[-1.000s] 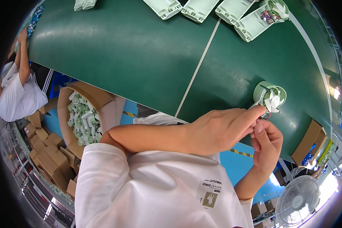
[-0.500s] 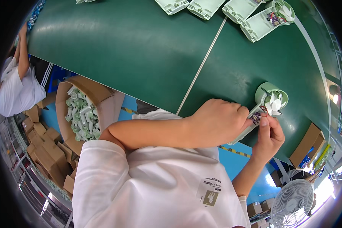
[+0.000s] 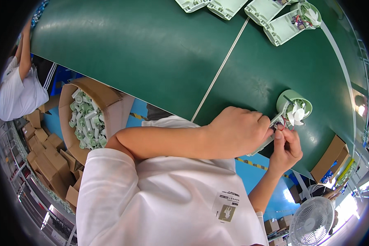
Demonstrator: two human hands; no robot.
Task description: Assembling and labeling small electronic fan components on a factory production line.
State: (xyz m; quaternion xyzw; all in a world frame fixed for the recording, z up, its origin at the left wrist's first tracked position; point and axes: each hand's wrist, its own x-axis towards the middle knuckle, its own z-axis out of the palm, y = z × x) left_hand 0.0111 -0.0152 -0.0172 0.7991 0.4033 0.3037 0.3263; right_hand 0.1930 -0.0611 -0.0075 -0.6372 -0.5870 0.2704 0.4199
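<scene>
A pale green handheld fan housing (image 3: pixel 281 101) lies on the green table, its round end ringing white fan blades (image 3: pixel 297 114). My left hand (image 3: pixel 242 130) reaches across my body and is closed round the housing's handle part, covering most of it. My right hand (image 3: pixel 287 151) pinches at a small circuit board (image 3: pixel 277 125) with red wires (image 3: pixel 283 121), just below the blades. The fingertips hide much of the board.
Several pale green housing shells (image 3: pixel 283 28) lie along the table's far edge, one with a fan fitted. A carton (image 3: pixel 106 96) of small green parts stands left. Near right are another carton (image 3: pixel 330 158) and a standing fan (image 3: pixel 311 221). Another person (image 3: pixel 22 86) works far left.
My right hand has shifted slightly left and its fingers now cover more of the circuit board. My left hand keeps its hold on the housing. The view has shifted a little.
</scene>
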